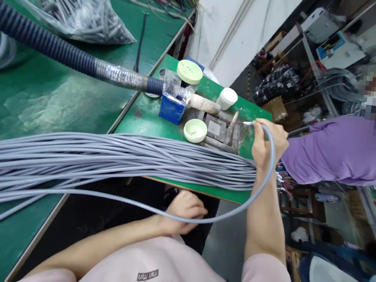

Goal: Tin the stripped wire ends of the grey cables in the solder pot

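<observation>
My right hand (pixel 270 144) pinches a grey cable (pixel 234 210) close to its stripped end. Thin wires at that tip point left toward a small soldering pot (pixel 220 129) with a pale stick (pixel 233 122) across it. From my right hand the cable loops down and back to the left, passing in front of my left hand (pixel 187 209). That hand is low beside my body, its fingers curled in, with nothing visible in them. A thick bundle of grey cables (pixel 171 159) lies along the bench's front edge, coloured wire ends (pixel 285 181) at its right.
A ribbed extraction hose (pixel 63 49) ends above the pot, beside a blue box (pixel 172 109). Around it are an open pale-green tub (pixel 195 131), a round lid (pixel 190 72) and a white jar (pixel 227 98). A person in purple (pixel 345 150) is on the right.
</observation>
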{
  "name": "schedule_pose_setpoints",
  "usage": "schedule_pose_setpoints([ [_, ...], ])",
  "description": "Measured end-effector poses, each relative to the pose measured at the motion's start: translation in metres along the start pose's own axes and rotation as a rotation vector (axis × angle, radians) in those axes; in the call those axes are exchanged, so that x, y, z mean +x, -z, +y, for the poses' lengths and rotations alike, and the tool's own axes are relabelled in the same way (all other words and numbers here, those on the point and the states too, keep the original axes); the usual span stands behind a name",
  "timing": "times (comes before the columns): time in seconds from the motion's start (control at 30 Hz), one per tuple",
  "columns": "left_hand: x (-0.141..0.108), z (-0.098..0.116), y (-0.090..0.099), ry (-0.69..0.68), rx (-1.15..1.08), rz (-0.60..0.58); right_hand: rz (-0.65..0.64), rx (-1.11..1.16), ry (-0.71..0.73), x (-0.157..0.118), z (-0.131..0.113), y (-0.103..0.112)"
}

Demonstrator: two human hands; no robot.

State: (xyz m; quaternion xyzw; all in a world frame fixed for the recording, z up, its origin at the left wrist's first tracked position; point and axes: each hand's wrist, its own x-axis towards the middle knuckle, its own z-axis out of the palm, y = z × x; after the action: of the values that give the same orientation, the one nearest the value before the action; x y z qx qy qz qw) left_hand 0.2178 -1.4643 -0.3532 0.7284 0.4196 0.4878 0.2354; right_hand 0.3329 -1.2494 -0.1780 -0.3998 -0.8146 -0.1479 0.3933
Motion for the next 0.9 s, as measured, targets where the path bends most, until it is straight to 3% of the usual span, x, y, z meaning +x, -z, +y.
schedule_pose_setpoints([
  [0.07,-0.009,0.015,-0.015,0.168,-0.435,-0.4,0.032,0.041,0.013,-0.008,0.003,0.021],
  [0.13,-0.009,0.031,-0.014,0.333,-0.844,-0.757,0.061,0.12,0.09,-0.023,0.004,0.039],
  [0.17,-0.005,0.038,-0.008,0.4,-1.012,-0.863,0.07,0.165,0.153,-0.033,0.003,0.047],
  [0.2,0.0,0.044,0.002,0.46,-1.139,-0.885,0.073,0.208,0.221,-0.045,0.0,0.055],
  [0.27,0.015,0.051,0.025,0.534,-1.304,-0.736,0.055,0.28,0.331,-0.075,-0.011,0.068],
  [0.33,0.029,0.053,0.045,0.548,-1.302,-0.458,0.008,0.339,0.366,-0.108,-0.027,0.079],
  [0.4,0.038,0.052,0.056,0.546,-1.214,-0.206,-0.037,0.38,0.39,-0.14,-0.044,0.086],
  [0.47,0.04,0.051,0.057,0.549,-1.14,-0.059,-0.058,0.413,0.41,-0.165,-0.058,0.09],
  [0.63,0.034,0.061,0.046,0.599,-1.014,0.01,-0.067,0.443,0.38,-0.201,-0.073,0.092],
  [0.9,0.03,0.07,0.04,0.594,-0.938,0.002,-0.077,0.469,0.321,-0.226,-0.067,0.089],
])
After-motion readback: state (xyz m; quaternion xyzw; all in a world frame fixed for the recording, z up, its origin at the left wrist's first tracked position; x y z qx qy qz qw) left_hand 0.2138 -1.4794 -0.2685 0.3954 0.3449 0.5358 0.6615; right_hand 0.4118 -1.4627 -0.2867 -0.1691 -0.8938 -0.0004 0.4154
